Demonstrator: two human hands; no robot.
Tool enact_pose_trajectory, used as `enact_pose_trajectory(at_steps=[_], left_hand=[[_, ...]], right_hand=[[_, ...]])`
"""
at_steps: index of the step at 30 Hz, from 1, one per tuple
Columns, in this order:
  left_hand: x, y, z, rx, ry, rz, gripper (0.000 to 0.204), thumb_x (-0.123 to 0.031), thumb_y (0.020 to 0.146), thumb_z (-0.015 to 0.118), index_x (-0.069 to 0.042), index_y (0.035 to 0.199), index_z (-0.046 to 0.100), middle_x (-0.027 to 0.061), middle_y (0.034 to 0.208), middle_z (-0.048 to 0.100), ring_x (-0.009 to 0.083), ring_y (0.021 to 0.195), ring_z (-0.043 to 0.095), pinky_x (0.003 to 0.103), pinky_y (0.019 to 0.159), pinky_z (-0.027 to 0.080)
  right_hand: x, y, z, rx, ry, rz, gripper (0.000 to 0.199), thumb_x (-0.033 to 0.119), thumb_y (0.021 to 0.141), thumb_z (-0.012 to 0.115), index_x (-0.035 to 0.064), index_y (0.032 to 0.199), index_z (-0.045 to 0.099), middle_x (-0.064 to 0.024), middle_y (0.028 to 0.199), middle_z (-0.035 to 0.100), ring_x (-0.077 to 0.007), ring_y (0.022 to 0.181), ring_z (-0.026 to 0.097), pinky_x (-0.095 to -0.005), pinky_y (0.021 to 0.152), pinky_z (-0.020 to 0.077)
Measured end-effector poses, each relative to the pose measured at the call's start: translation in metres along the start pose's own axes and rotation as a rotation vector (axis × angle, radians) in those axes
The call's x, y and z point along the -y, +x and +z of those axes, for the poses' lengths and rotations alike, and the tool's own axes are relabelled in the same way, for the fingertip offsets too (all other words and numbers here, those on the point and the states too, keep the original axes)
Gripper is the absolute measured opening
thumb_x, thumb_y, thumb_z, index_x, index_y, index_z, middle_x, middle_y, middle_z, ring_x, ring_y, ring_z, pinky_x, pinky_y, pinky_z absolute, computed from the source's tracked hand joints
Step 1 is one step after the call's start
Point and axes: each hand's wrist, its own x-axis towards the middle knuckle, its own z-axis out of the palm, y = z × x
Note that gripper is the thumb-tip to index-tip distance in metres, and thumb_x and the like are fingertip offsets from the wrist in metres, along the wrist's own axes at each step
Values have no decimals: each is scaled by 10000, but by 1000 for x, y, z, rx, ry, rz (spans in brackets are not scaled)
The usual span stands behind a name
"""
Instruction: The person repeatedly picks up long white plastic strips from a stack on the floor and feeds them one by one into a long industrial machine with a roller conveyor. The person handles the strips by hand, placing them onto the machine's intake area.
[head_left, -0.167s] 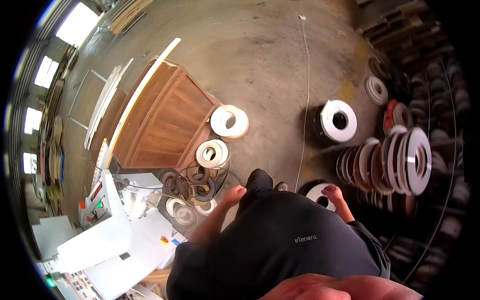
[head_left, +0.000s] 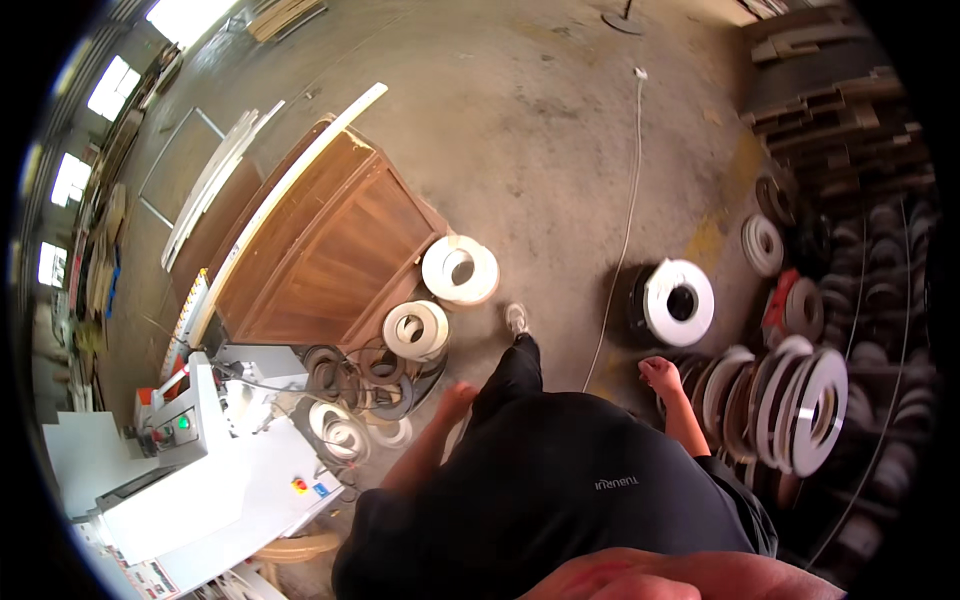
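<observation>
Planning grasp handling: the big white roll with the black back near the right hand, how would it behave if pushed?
The big white roll stands on edge on the concrete floor, so it probably rolls or tips when nudged. Tightly wound and thick, likely heavy. Its open core should give grip. The right hand hangs close, not touching.

The person looks straight down their dark shirt (head_left: 570, 490) at a concrete floor (head_left: 560, 130). The left hand (head_left: 456, 398) hangs empty, fingers loose, just above a heap of tape rolls (head_left: 372, 385) beside a white machine (head_left: 215, 480). The right hand (head_left: 661, 374) is out to the side, empty too, near a large white roll (head_left: 678, 302) and a row of upright rolls (head_left: 800, 405). One shoe (head_left: 517, 319) is forward. Two white rolls (head_left: 459, 269) lie against stacked wood panels (head_left: 325, 250). A white cable (head_left: 625, 230) runs across the floor.
</observation>
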Motion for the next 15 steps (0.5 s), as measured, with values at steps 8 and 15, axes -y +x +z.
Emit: enact_pose_trajectory(at_steps=[8, 15], left_hand=[[102, 258, -24, 321, 253, -202, 332, -347, 1002, 672, -98, 867, 845, 196, 978, 833, 415, 962, 782, 584, 897, 619], [-61, 549, -185, -37, 152, 119, 273, -290, 1059, 613, -84, 1092, 789, 171, 1068, 822, 414, 1046, 777, 517, 873, 612]], right_hand=[[111, 176, -68, 43, -109, 109, 341, 384, 1080, 739, 63, 1145, 835, -58, 923, 816, -157, 822, 757, -346, 736, 598], [273, 325, -108, 122, -263, 107, 341, 383, 1075, 723, 66, 1137, 832, -66, 949, 823, -171, 855, 773, -355, 759, 603]])
